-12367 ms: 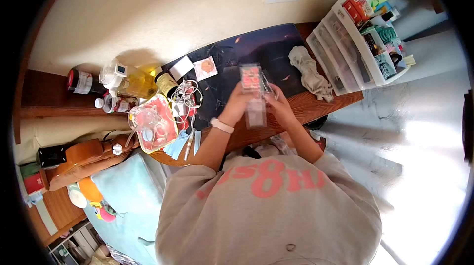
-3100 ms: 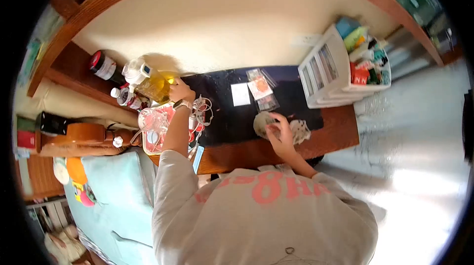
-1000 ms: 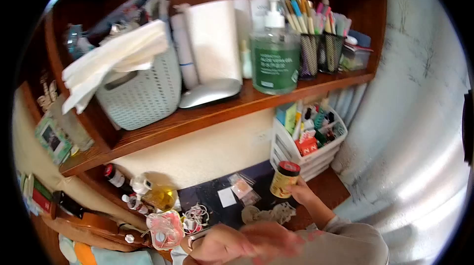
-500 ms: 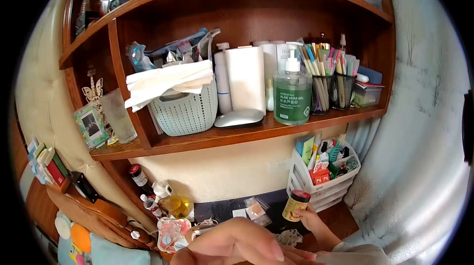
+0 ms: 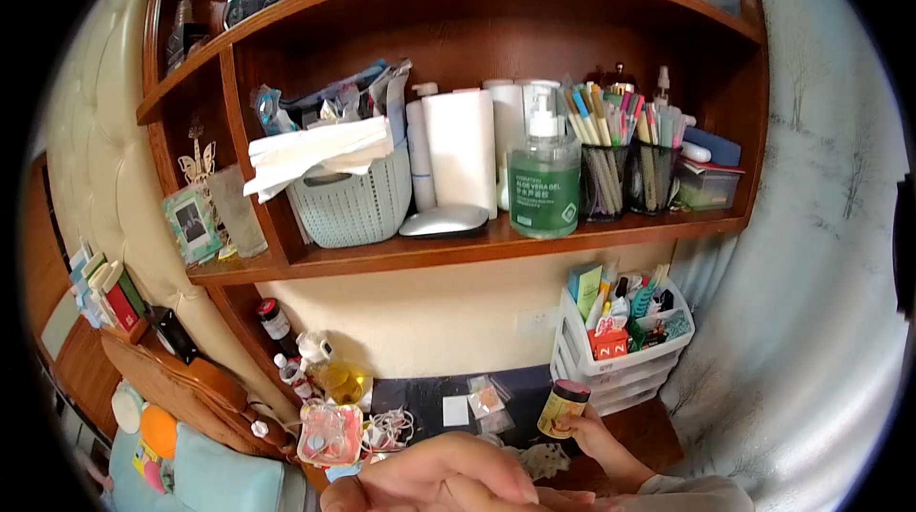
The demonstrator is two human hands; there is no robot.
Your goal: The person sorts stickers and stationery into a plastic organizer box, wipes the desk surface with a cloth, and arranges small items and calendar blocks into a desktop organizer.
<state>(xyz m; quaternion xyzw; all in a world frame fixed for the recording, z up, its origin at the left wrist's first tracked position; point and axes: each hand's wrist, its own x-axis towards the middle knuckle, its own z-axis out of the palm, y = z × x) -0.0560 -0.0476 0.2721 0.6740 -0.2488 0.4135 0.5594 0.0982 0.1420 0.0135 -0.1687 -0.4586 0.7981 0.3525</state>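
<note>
My right hand [image 5: 590,428] grips a jar [image 5: 563,409] with a dark red lid and a yellow picture label, held upright above the desk by the white drawer organizer. Its fingers wrap round the jar's lower right side. Close to the camera at the bottom, my left hand [image 5: 444,474] has its fingers extended to the right and slightly bent, with nothing visible in them. The lower part of this hand is cut off by the frame. Behind it, a crumpled patterned cloth [image 5: 544,459] lies partly hidden.
Small clear packets [image 5: 487,397] and a white card [image 5: 456,410] lie on the dark mat. At left are a pink-rimmed box [image 5: 331,436], tangled white cables [image 5: 389,428] and a bottle of yellow liquid [image 5: 342,383]. Overhead runs a wooden shelf [image 5: 458,250]; the drawer organizer [image 5: 625,359] stands right.
The view has shifted slightly, uncovering more of the cables and pink-rimmed box. My left hand sits a little lower. The jar, still in my right hand, appears slightly lower and further left.
</note>
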